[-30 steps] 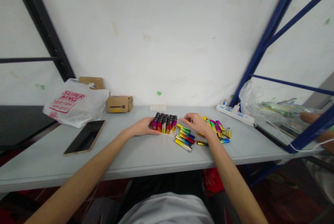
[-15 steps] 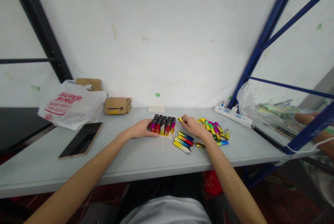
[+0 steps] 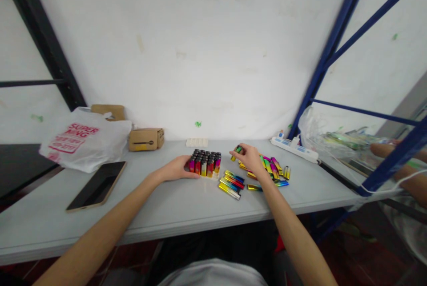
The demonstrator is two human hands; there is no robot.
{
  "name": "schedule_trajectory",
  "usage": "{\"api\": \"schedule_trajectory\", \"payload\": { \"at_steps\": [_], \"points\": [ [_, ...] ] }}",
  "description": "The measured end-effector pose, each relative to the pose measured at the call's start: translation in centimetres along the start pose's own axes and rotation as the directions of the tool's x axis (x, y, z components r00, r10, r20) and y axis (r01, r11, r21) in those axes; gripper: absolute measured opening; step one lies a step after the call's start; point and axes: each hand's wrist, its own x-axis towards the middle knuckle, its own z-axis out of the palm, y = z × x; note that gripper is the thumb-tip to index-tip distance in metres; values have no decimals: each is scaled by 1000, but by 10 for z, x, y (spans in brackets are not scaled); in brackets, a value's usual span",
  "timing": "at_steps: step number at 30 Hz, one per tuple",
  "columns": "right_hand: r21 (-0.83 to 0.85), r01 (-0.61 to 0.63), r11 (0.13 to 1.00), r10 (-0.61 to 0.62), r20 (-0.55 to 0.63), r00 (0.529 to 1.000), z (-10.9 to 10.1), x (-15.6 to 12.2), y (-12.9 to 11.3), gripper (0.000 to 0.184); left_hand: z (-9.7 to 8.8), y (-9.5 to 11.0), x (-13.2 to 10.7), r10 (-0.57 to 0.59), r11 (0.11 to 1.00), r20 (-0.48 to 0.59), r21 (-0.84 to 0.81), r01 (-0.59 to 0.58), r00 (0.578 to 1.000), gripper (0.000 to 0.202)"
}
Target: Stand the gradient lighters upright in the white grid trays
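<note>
My left hand (image 3: pixel 175 168) is curled around the left side of a block of upright lighters (image 3: pixel 204 162) with black tops and shiny red, yellow and purple bodies. The lighters stand in rows in a pale tray (image 3: pixel 216 176). To the right of the block, my right hand (image 3: pixel 251 158) pinches a gold-yellow lighter (image 3: pixel 234 157) tilted just above the table; a greenish bit shows near its top. Below that hand, several metallic lighters (image 3: pixel 231 184) lie side by side. A loose pile of colourful lighters (image 3: pixel 272 167) lies to the right, partly behind my right wrist.
An empty-looking pale tray (image 3: pixel 196 142) lies by the wall. On the left are a phone (image 3: pixel 97 186), a cardboard box (image 3: pixel 146 139) and a white plastic bag (image 3: pixel 86 137). A power strip (image 3: pixel 295 149) lies back right, near a blue rack post (image 3: pixel 315 77). Another person's arm (image 3: pixel 408 168) shows far right.
My right hand has turned the lighter from lying nearly level to a steeper tilt, a little farther from the block. My left hand keeps its hold. The whole view has shifted slightly.
</note>
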Motion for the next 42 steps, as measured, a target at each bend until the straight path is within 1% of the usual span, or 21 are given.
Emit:
{"api": "schedule_trajectory", "payload": {
  "at_steps": [2, 5, 7, 9, 10, 11, 12, 13, 16, 18, 19, 21, 26, 28, 30, 33, 36, 38, 40, 42],
  "points": [
    [21, 18, 1000, -18, 9, 1000, 0, 1, -3, 46, 0, 0, 0, 8, 1000, 1, -9, -8, 1000, 67],
    [148, 51, 988, -58, 45, 997, 2, 2, -5, 46, 0, 0, 0, 10, 1000, 0, -16, -10, 1000, 67],
    [275, 6, 961, -43, 127, 991, 6, 1, -6, 44, 0, 0, 0, 13, 1000, 0, -18, -13, 1000, 67],
    [379, -73, 922, -25, 246, 969, 10, 0, -6, 41, 0, 0, 0, 18, 1000, 2, -20, -18, 1000, 67],
    [406, -107, 908, -17, 291, 957, 11, -1, -7, 40, 0, -1, 0, 22, 1000, 2, -21, -22, 1000, 67],
    [411, -126, 903, -9, 310, 951, 12, -2, -8, 40, 0, -1, 0, 26, 999, 0, -21, -26, 1000, 67],
    [397, -124, 909, -3, 303, 953, 12, -2, -9, 40, 0, -1, 0, 30, 999, -3, -19, -30, 1000, 67],
    [367, -103, 925, 0, 271, 963, 12, -2, -11, 41, 0, -1, 0, 33, 999, -6, -17, -33, 999, 67],
    [215, -10, 977, -10, 92, 996, 10, -2, -17, 48, 0, 0, 0, 25, 1000, -10, -5, -25, 1000, 68],
    [126, -7, 992, 8, -7, 1000, 10, -2, -19, 50, 0, 1, 0, 15, 1000, -4, 2, -15, 1000, 68],
    [99, -19, 995, 23, -38, 999, 10, -2, -19, 50, 0, 1, 0, 12, 1000, -4, 6, -12, 1000, 68],
    [71, -29, 997, 33, -63, 997, 10, -3, -17, 47, -1, 2, 0, 10, 1000, -6, 12, -10, 1000, 69],
    [66, -19, 998, 26, -102, 994, 7, -2, -11, 35, -1, 2, 0, 11, 1000, 0, -2, -11, 1000, 69],
    [61, -16, 998, 23, -102, 994, 6, -2, -11, 35, -1, 2, 0, 9, 1000, 1, -13, -9, 1000, 69],
    [48, -8, 999, 11, -69, 998, 6, -3, -12, 37, -1, 2, -1, 6, 1000, 0, -30, -6, 1000, 69],
    [25, 17, 1000, -18, 44, 999, 7, -5, -18, 36, 0, 3, -1, 1, 999, -9, -46, -1, 1000, 70],
    [80, 84, 993, -96, 150, 984, 5, -7, -26, 36, 1, 4, -1, -4, 999, -8, -44, 4, 1000, 70],
    [146, 178, 973, -200, 156, 967, 2, -9, -32, 38, 1, 3, -1, 3, 999, -1, -48, -3, 1000, 70],
    [170, 266, 949, -287, 114, 951, -1, -11, -37, 40, 1, 2, 0, 12, 999, -2, -47, -12, 1000, 70],
    [148, 282, 948, -297, 88, 951, -2, -14, -39, 43, 1, 2, 0, 14, 999, -3, -39, -14, 1000, 70]
  ]
}}
